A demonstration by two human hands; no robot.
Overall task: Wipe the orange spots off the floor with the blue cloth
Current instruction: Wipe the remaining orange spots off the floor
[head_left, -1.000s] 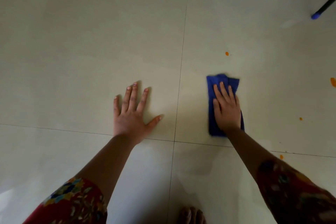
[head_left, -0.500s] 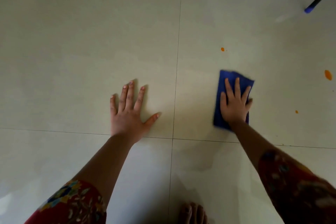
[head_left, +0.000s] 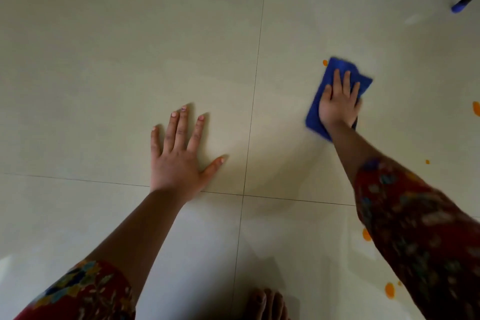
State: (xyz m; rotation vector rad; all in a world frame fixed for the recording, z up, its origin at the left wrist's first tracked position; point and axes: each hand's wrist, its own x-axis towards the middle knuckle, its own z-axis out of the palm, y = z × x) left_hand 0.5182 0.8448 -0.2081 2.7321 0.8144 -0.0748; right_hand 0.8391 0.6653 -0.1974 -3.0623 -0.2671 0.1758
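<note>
The folded blue cloth (head_left: 315, 112) lies flat on the pale tiled floor at the right, with my right hand (head_left: 338, 102) pressed palm-down on top of it. A small orange spot (head_left: 325, 62) sits just beside the cloth's far left corner. More orange spots show to the right: a larger orange spot (head_left: 476, 108) at the frame edge, a tiny orange spot (head_left: 427, 162), and two orange spots near my right sleeve (head_left: 366, 235) (head_left: 389, 290). My left hand (head_left: 179, 153) rests flat on the floor with fingers spread, holding nothing.
A dark pole with a blue tip (head_left: 458, 7) touches the floor at the far right. My toes (head_left: 267, 304) show at the bottom edge. Thin grout lines (head_left: 255, 80) cross between the two hands.
My right hand has slid the blue cloth forward and to the right, up to the small orange spot. My left hand has stayed planted on the floor.
</note>
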